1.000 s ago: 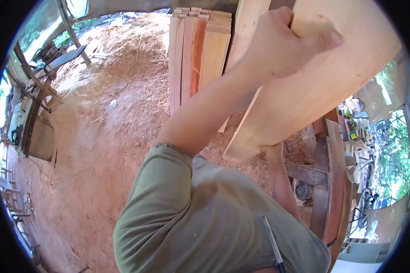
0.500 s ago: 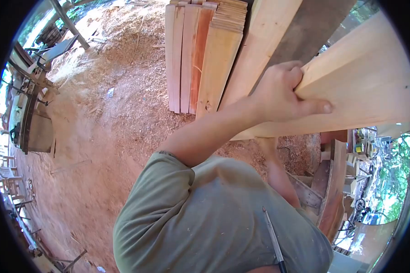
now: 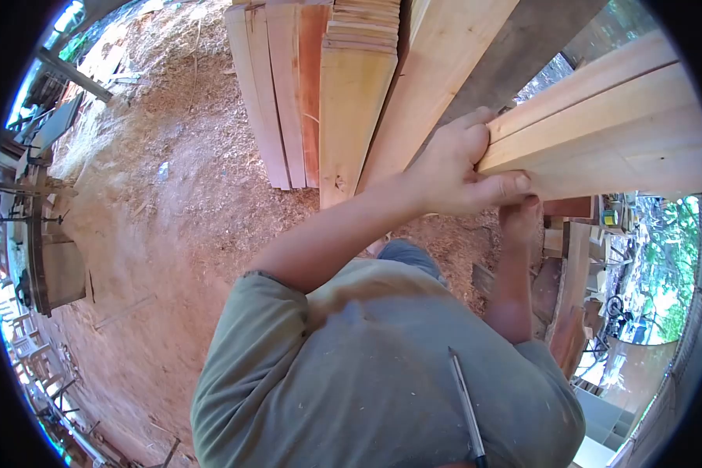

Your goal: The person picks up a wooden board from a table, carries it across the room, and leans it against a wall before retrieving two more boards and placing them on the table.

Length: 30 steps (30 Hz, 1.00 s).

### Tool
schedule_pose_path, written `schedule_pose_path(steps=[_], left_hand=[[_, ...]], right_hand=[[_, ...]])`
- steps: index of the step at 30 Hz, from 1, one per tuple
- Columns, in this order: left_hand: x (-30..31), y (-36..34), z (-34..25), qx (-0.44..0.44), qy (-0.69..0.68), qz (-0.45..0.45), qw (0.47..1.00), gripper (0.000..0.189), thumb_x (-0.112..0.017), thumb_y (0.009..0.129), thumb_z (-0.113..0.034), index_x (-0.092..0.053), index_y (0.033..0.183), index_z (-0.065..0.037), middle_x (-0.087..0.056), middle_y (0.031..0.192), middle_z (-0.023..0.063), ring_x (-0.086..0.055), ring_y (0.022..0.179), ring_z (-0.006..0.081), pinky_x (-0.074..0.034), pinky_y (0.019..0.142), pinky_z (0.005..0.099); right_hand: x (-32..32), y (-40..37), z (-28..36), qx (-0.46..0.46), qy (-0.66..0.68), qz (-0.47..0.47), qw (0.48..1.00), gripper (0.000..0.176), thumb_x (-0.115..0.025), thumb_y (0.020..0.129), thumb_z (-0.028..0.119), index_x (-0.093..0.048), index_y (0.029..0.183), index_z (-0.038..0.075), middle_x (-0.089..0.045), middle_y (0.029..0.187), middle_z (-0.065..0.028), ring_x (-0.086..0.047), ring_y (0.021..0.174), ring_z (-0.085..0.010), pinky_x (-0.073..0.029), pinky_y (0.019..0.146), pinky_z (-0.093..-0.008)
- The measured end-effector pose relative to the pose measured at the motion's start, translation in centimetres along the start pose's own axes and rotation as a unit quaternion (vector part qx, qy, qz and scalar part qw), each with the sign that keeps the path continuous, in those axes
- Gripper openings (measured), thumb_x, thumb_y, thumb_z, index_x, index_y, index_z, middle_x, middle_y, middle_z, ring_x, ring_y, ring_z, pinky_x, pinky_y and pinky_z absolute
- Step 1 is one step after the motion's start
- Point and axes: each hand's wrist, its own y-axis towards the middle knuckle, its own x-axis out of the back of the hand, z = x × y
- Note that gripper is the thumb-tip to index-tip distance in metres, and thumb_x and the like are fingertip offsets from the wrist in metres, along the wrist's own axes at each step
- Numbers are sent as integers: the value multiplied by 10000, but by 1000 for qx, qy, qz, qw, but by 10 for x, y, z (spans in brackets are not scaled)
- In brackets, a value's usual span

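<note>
Two pale wooden boards (image 3: 600,129) lie face to face at the right, a dark seam running between their edges. My left hand (image 3: 464,168) is closed around their near end, fingers over the far side and thumb on the near side. Below that end, my right hand (image 3: 520,221) touches the underside from beneath. Its fingers are partly hidden by the boards and the left thumb, so its grip does not show. Left of my hands, a long plank (image 3: 433,86) slopes up and away beside a stack of thin boards (image 3: 359,109).
Pinkish and reddish boards (image 3: 277,101) stand left of the stack. Sawdust and shavings (image 3: 171,101) cover the dirt floor (image 3: 156,335). A dark wooden bench (image 3: 58,265) is at far left. Timber (image 3: 573,288) lies at right. A pencil-like tool (image 3: 466,405) hangs on my shirt.
The held wood has turned, so two board edges with a seam now show instead of one broad face. My left hand shifted slightly left; my right hand rose to the board end.
</note>
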Motion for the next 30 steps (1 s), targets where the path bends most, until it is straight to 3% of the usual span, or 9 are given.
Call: schedule_pose_path(steps=[3,8,14,17,19,21,25,29,30], left_hand=[[-2,2,17,-2,19,-3,1000,559,-757,784,-353,-554,1086,72,-578,945,211,-604,825,337,-494,702,375],[3,15,21,-36,76,-16,996,597,-751,799,-341,-520,1150,81,-599,1014,253,-645,812,364,-518,703,376],[-1,29,27,-47,36,-42,997,618,-768,790,-351,-525,1123,109,-634,915,217,-669,731,272,-519,627,319],[-1,26,34,-96,57,-50,993,629,-767,792,-364,-520,1112,117,-641,852,197,-662,728,227,-513,620,307],[-2,24,32,-59,50,-43,996,607,-769,792,-363,-525,1081,112,-642,862,193,-653,724,214,-508,614,303],[-2,26,34,-63,43,-44,996,591,-772,792,-355,-532,1068,110,-642,874,190,-652,725,216,-507,613,303],[-3,24,46,-27,16,-58,998,539,-766,803,-321,-546,1063,97,-643,909,172,-642,758,196,-503,636,295],[-2,43,65,-2,10,-43,999,523,-742,826,-301,-532,1105,88,-645,922,148,-622,802,163,-501,686,292],[-5,50,65,43,-50,-78,995,476,-728,827,-295,-546,1053,83,-627,873,162,-626,787,203,-493,671,318]], right_hand=[[-20,14,-6,53,13,-29,998,799,-612,860,554,-332,1388,24,-430,1350,-126,-456,1226,-264,-387,1025,-425],[-29,34,-9,42,39,-55,997,770,-571,871,575,-365,1373,27,-447,1341,-111,-449,1241,-269,-370,1045,-421],[-32,41,2,13,29,-69,997,762,-534,873,602,-398,1356,29,-457,1339,-107,-439,1262,-264,-358,1063,-420],[-40,39,0,29,26,-80,996,779,-539,865,608,-385,1362,27,-455,1335,-120,-445,1253,-273,-367,1055,-421],[-43,39,0,45,10,-102,994,792,-542,862,610,-370,1369,26,-451,1335,-126,-448,1248,-277,-372,1051,-422],[-31,41,-6,39,58,-63,996,775,-625,864,486,-304,1387,12,-410,1352,-134,-442,1228,-287,-391,1018,-431],[-31,50,-10,49,74,-77,993,778,-635,863,471,-297,1396,16,-397,1373,-131,-429,1245,-278,-377,1032,-432],[-38,98,27,-15,44,-80,996,674,-596,916,394,-314,1391,8,-404,1383,-130,-417,1264,-251,-374,1035,-414],[-42,114,42,-51,59,-82,994,629,-581,934,375,-340,1379,1,-411,1382,-128,-411,1270,-238,-374,1034,-397]])
